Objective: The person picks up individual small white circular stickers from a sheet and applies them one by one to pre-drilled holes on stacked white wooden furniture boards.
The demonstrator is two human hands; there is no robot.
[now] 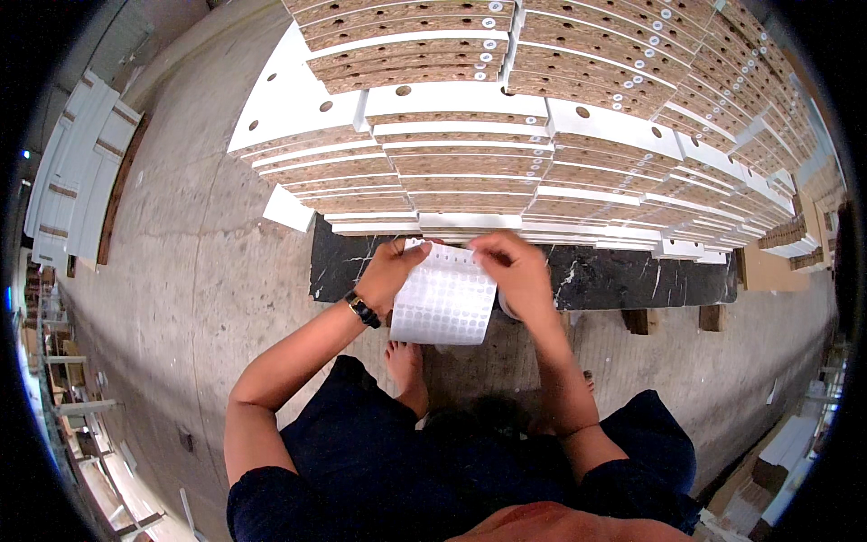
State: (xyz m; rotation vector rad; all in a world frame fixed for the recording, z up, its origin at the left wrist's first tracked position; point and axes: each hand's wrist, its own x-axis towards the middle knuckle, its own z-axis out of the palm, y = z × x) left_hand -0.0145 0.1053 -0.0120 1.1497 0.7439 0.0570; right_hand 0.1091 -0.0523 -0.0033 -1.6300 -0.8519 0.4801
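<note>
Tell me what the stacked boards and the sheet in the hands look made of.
Stacked boards: likely particleboard, speckled brown cut edges, smooth white faces. Sticker sheet: thin, flexible, probably paper backing, rows of small white round dots; left hand and right hand hold its top.

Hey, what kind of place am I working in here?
Probably a furniture workshop or factory: stacked white-faced chipboard panels with drilled holes, a bare concrete floor, and more boards lying to the left.
</note>
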